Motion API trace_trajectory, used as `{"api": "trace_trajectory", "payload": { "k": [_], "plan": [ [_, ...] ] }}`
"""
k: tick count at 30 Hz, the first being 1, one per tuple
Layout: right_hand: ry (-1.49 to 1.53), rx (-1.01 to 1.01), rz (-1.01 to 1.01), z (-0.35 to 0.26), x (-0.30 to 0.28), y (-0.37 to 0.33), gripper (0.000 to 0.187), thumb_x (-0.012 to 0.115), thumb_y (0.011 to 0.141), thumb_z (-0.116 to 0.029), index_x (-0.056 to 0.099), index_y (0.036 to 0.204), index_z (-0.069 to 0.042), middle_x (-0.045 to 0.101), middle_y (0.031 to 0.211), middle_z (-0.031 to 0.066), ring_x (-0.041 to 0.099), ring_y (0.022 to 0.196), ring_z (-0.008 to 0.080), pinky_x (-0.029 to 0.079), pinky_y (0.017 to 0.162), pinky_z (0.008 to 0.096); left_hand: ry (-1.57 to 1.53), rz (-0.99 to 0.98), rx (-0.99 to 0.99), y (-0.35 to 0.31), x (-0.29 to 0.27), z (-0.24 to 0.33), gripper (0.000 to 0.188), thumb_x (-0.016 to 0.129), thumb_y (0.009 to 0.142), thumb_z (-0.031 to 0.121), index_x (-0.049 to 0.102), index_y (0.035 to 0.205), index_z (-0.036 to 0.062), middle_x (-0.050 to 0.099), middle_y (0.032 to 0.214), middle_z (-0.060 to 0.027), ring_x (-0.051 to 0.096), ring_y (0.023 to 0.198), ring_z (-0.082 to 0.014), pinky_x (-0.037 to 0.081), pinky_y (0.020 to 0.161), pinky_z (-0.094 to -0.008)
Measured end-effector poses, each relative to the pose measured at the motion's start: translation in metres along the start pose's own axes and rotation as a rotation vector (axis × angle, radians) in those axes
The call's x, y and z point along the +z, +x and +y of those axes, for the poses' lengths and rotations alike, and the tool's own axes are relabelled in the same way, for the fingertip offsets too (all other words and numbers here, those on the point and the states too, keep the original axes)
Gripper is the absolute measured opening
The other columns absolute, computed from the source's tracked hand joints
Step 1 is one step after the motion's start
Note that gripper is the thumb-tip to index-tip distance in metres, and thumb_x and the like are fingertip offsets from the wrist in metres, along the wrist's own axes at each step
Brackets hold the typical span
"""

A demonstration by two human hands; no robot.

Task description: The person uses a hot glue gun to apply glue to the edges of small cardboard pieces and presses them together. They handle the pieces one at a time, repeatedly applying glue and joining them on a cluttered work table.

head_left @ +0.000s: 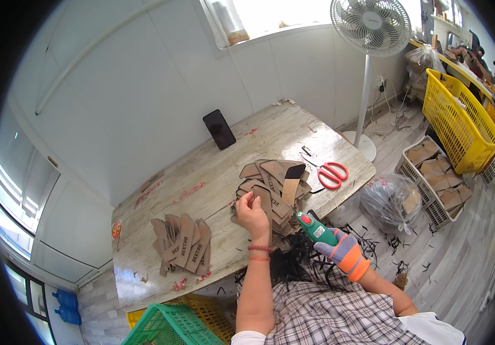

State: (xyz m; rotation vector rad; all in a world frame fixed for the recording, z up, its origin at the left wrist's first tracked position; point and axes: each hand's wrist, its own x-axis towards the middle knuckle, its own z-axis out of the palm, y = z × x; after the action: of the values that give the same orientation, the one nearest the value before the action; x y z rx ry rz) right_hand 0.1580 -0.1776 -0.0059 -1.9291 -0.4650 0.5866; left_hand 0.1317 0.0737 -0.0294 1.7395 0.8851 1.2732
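Observation:
My bare left hand (252, 215), with red bands at the wrist, is over the larger pile of flat brown printed pieces (267, 172). Its fingers are curled together beside a long brown piece (263, 202); whether they grip anything is hidden. In an orange and grey-purple work glove, my right hand (342, 253) grips a green handheld power tool (315, 229) with a red button. The tool points toward the pile, apart from my left hand. One piece with a black end (294, 172) lies on the pile. To the left is a smaller fanned pile of brown pieces (187, 244).
Red-handled scissors (332, 175) and a black phone (219, 129) rest on the worn table (299, 123). Black scraps (293, 259) cover my lap and scatter over the floor. A green crate (170, 325), plastic bag (391, 201), filled crate (428, 190), yellow basket (463, 123) and standing fan (368, 75) surround it.

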Motion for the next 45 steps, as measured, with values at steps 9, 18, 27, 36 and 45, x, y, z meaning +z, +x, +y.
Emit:
{"api": "trace_trajectory", "payload": {
  "k": [9, 18, 27, 36, 45],
  "plan": [
    [-0.001, -0.085, -0.041, -0.007, -0.001, -0.007, 0.06, 0.078, 0.073, -0.043, 0.061, 0.113, -0.003, 0.069, 0.084, 0.0123, 0.068, 0.075, 0.018, 0.053, 0.069, 0.0303, -0.686, 0.022, -0.317, -0.013, -0.041, 0.058, 0.008, 0.064, 0.088, 0.004, 0.058, 0.092, 0.0012, 0.061, 0.083, -0.0018, 0.056, 0.07, -0.0092, 0.044, 0.062, -0.023],
    [0.144, -0.1, -0.093, -0.026, -0.011, -0.017, 0.056, 0.079, 0.075, -0.034, 0.059, 0.115, 0.001, 0.067, 0.085, 0.0067, 0.062, 0.072, 0.0101, 0.051, 0.066, 0.0256, -0.788, -0.057, -0.413, -0.038, -0.032, 0.062, 0.007, 0.065, 0.087, 0.004, 0.059, 0.092, 0.0051, 0.064, 0.085, -0.001, 0.059, 0.071, -0.0089, 0.045, 0.062, -0.0225],
    [0.421, 0.007, -0.169, -0.039, -0.019, -0.023, 0.049, 0.077, 0.079, -0.02, 0.055, 0.118, 0.0, 0.064, 0.085, 0.0023, 0.058, 0.067, 0.006, 0.047, 0.057, 0.0202, -0.833, -0.141, -0.464, -0.051, -0.029, 0.068, 0.007, 0.064, 0.088, 0.004, 0.059, 0.092, 0.0033, 0.064, 0.084, -0.002, 0.059, 0.071, -0.0088, 0.047, 0.063, -0.0227],
    [0.421, -0.025, -0.167, -0.039, -0.023, -0.022, 0.052, 0.078, 0.078, -0.022, 0.054, 0.119, 0.0, 0.064, 0.085, 0.0019, 0.057, 0.066, 0.0055, 0.047, 0.057, 0.0201, -0.746, -0.224, -0.39, -0.053, -0.035, 0.068, 0.008, 0.062, 0.088, 0.001, 0.06, 0.095, -0.0008, 0.064, 0.085, -0.0028, 0.058, 0.073, -0.0084, 0.047, 0.068, -0.0208],
    [0.26, -0.098, -0.177, -0.027, -0.021, -0.019, 0.057, 0.081, 0.076, -0.029, 0.056, 0.119, 0.0, 0.063, 0.079, 0.0, 0.053, 0.063, 0.0037, 0.044, 0.055, 0.0205, -0.553, -0.227, -0.222, -0.041, -0.047, 0.071, 0.011, 0.063, 0.087, -0.001, 0.064, 0.098, -0.0025, 0.066, 0.087, -0.0023, 0.059, 0.075, -0.0068, 0.047, 0.07, -0.0199]
  ]
}}
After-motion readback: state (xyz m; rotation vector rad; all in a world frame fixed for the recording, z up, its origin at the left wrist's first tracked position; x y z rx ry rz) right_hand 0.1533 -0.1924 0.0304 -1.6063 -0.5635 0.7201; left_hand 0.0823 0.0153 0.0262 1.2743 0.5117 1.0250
